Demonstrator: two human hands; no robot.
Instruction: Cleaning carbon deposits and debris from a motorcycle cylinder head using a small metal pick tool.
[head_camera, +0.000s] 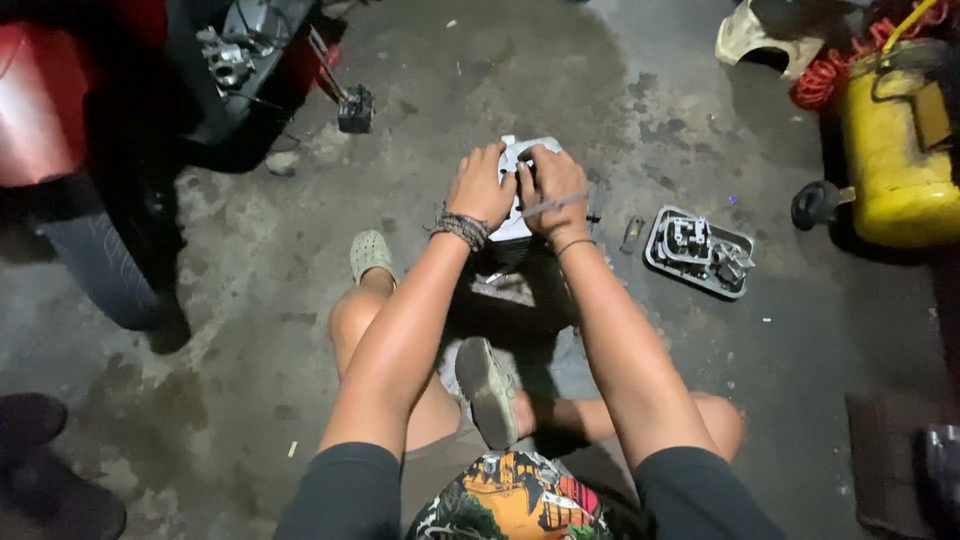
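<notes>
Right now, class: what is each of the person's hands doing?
Left hand: closed on the grey engine part.
Right hand: closed on the same part, with a thin metal tool in it.

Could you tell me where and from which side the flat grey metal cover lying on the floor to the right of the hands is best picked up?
The grey metal cover lies flat, open side up, with small parts inside. Probably best gripped by its raised rim at the two long edges, from above, kept level; its near-left edge faces the right hand.
</notes>
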